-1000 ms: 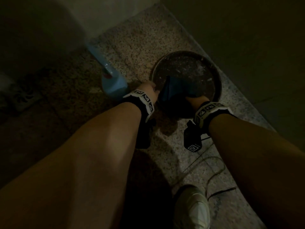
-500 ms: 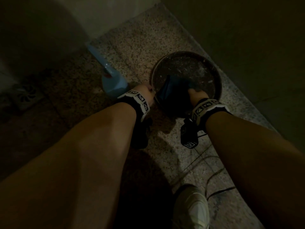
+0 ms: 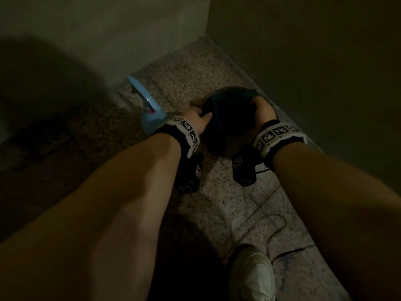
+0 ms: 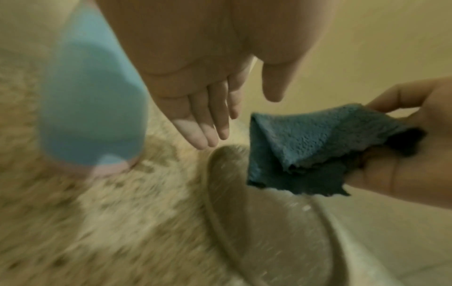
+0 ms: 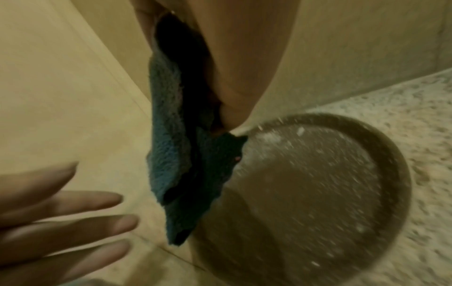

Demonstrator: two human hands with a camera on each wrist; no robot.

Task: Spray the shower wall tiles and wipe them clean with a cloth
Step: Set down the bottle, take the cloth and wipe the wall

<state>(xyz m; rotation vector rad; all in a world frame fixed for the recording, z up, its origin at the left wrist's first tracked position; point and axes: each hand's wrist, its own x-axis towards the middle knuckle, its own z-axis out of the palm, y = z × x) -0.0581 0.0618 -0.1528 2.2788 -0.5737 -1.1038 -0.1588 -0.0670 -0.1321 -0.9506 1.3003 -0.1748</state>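
A dark blue cloth hangs above a round dark basin on the floor. My right hand grips the cloth by its top, so it dangles over the basin. My left hand is just left of the cloth; in the left wrist view its fingers are straight and apart from the cloth. A light blue spray bottle stands on the floor left of my left wrist. Beige wall tiles rise right of the basin.
The floor is speckled stone and narrows into a corner between two walls. A white shoe and a thin cable lie near the bottom edge. The room is dim, with deep shadow on the left.
The cloth has come up out of the basin in my right hand. My left hand has left the basin rim and moved up beside the cloth. The head view has pulled back.
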